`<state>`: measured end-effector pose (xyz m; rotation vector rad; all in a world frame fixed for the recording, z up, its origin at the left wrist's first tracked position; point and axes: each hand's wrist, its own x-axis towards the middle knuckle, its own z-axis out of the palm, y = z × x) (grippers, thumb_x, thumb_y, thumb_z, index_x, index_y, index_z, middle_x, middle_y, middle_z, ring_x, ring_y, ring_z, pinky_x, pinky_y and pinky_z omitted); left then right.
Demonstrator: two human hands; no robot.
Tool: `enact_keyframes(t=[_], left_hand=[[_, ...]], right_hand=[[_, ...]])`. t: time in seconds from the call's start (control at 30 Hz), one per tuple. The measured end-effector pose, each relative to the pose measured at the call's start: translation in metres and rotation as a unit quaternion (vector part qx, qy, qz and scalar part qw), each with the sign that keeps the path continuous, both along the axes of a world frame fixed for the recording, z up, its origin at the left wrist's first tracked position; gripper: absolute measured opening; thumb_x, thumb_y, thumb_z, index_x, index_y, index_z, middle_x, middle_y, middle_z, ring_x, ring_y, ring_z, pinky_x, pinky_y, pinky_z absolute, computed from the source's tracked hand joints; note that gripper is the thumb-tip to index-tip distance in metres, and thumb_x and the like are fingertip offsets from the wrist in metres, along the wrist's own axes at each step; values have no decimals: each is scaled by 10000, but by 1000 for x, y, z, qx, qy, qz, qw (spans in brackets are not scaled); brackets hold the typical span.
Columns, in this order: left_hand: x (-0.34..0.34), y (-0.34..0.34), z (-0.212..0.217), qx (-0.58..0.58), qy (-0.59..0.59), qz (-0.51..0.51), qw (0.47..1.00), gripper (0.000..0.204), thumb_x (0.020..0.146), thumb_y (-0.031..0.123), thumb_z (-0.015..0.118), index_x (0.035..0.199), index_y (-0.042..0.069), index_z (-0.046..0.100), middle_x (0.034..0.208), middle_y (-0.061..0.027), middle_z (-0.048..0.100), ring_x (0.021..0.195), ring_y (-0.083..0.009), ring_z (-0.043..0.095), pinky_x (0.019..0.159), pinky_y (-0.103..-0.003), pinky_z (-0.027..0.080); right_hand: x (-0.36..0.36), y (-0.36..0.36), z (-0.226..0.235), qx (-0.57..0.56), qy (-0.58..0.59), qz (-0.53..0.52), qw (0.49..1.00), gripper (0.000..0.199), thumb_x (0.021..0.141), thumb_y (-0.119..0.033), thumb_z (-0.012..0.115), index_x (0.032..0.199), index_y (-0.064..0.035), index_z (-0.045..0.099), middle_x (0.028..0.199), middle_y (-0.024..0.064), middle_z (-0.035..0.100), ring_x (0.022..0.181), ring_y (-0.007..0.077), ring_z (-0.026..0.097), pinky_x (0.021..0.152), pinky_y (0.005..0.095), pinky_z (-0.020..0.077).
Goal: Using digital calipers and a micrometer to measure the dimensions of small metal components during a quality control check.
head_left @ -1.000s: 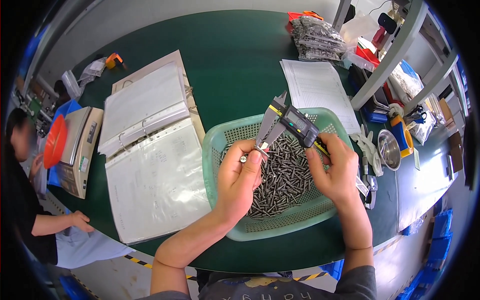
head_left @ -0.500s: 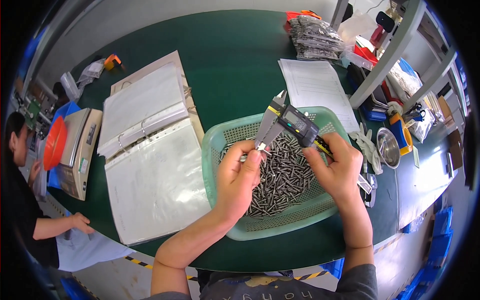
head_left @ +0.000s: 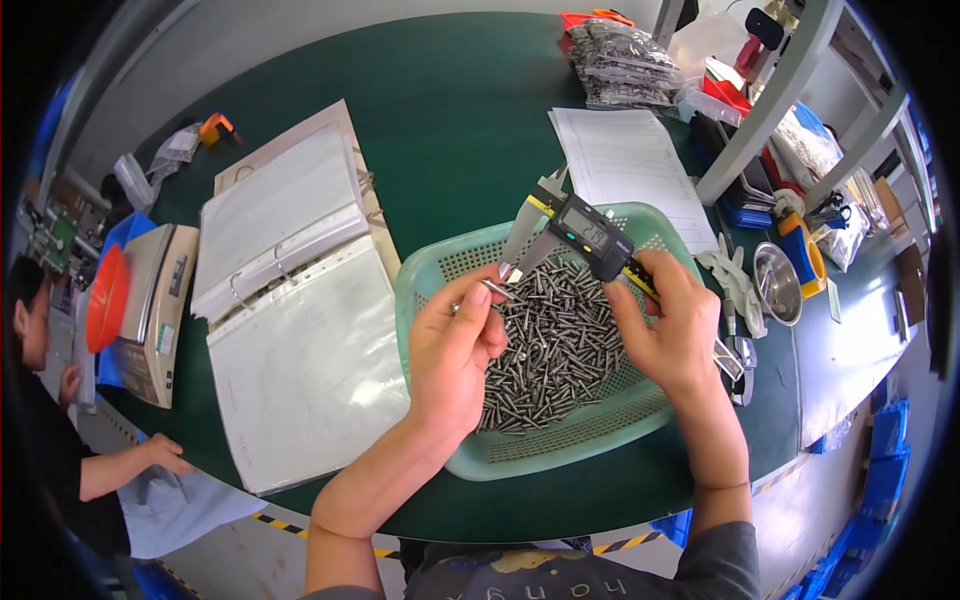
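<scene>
Pinching a metal fastener (head_left: 498,291) in the left hand (head_left: 450,350), gripping a digital caliper (head_left: 592,237) showing numerals in the right hand (head_left: 672,325), above a green basket (head_left: 560,459).

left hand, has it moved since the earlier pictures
Yes, the left hand has shifted left, closer to the left rim of the green basket.

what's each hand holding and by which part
Right hand: digital caliper, by its beam beside the display. Left hand: at least one small metal fastener, pinched with one end sticking out.
</scene>
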<state>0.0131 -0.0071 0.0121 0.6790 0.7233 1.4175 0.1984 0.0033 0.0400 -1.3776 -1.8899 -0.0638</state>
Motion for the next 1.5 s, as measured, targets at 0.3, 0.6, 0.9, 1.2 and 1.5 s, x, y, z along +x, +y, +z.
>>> enact_keyframes(t=[0.3, 0.6, 0.9, 1.2, 1.5], left_hand=[[2, -3, 0, 13, 20, -16, 1000, 233, 881, 181, 485, 989, -14, 550, 767, -11, 512, 608, -58, 432, 526, -189, 350], [2, -4, 1, 27, 2, -33, 999, 244, 883, 164, 451, 1027, -21, 516, 811, -28, 513, 646, -79, 456, 562, -205, 373], [-9, 5, -14, -130, -123, -87, 980, 301, 840, 106, 391, 1113, -14, 431, 924, -84, 526, 732, -152, 517, 663, -271, 426], [-3, 1, -2, -37, -20, -38, 998, 317, 872, 121, 462, 1143, 5, 346, 1061, -150, 543, 903, -181, 557, 747, -265, 432], [0, -2, -4, 19, 41, -9, 999, 207, 798, 74, 596, 987, -9, 579, 911, -27, 561, 794, -80, 489, 732, -218, 389]], right_hand=[[-2, 0, -1, 0, 6, 9, 1000, 262, 666, -208, 705, 783, -32, 550, 572, 67, 538, 418, 186, 485, 392, 283, 377], [0, -2, 4, 18, -1, -15, 1000, 272, 650, -262, 718, 712, -46, 565, 540, 59, 516, 409, 191, 480, 387, 288, 370], [3, 5, -4, -7, -47, -60, 997, 265, 692, -274, 671, 751, -50, 542, 546, 64, 527, 447, 224, 527, 405, 319, 396], [-2, 2, -1, -23, -13, -22, 999, 246, 676, -215, 682, 789, -42, 548, 546, 64, 522, 431, 201, 503, 397, 296, 385], [1, -1, 1, -14, 29, 10, 999, 230, 672, -181, 686, 789, -36, 551, 547, 58, 513, 407, 171, 455, 390, 272, 361]])
